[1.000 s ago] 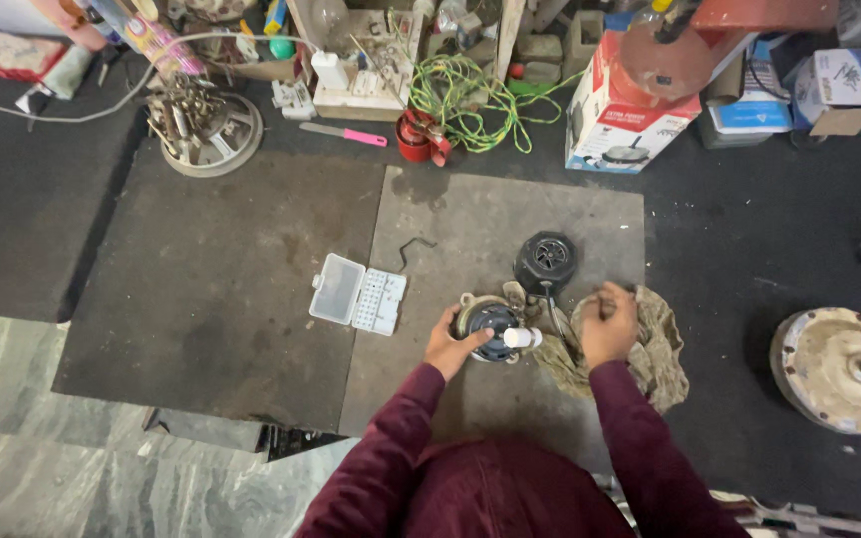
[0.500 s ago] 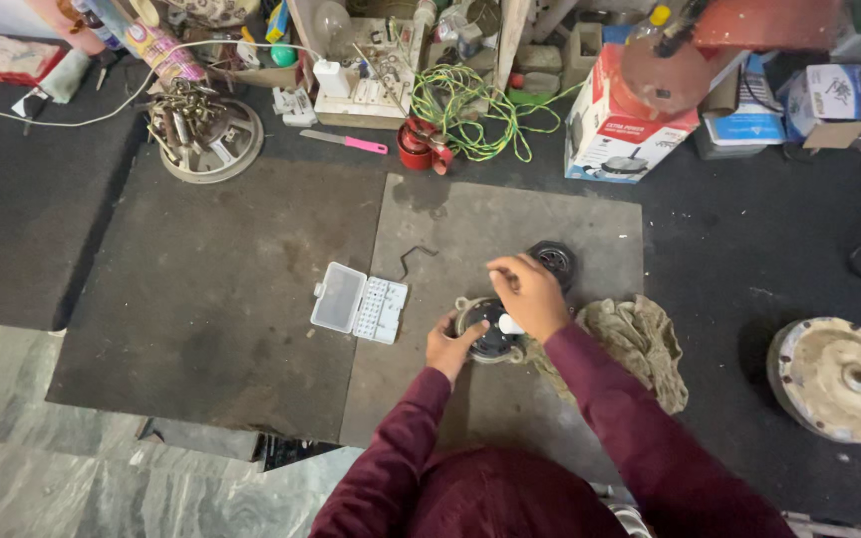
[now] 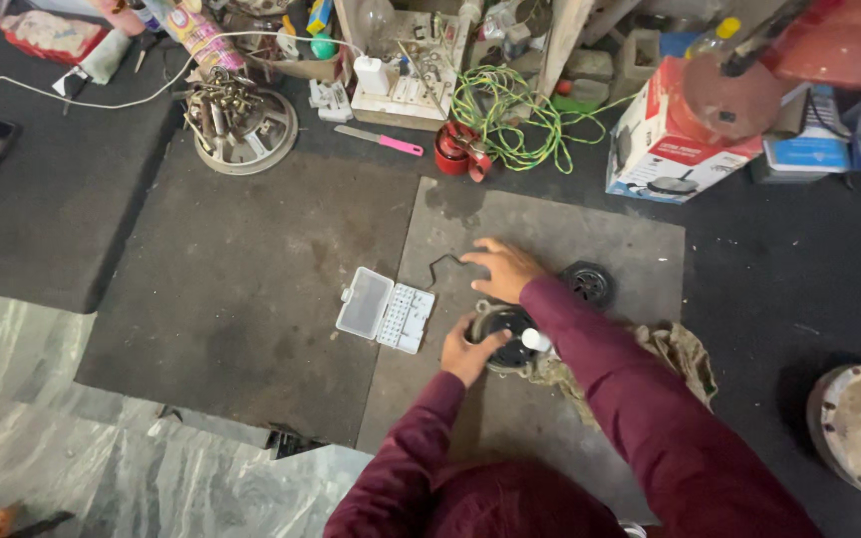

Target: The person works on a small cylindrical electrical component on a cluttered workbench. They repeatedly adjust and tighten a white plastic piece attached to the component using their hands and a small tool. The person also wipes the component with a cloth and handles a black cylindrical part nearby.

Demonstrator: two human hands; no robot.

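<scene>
Meanwhile left hand [image 3: 467, 351] grips round black metal housing [image 3: 506, 327] on mat [image 3: 560, 224].

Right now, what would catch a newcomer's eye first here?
Centre frame, the left hand steadies a round dark motor part on the grey mat, while the right hand reaches to a bent black wire. Left of them lies an open white parts box; behind, a green cable tangle.
</scene>
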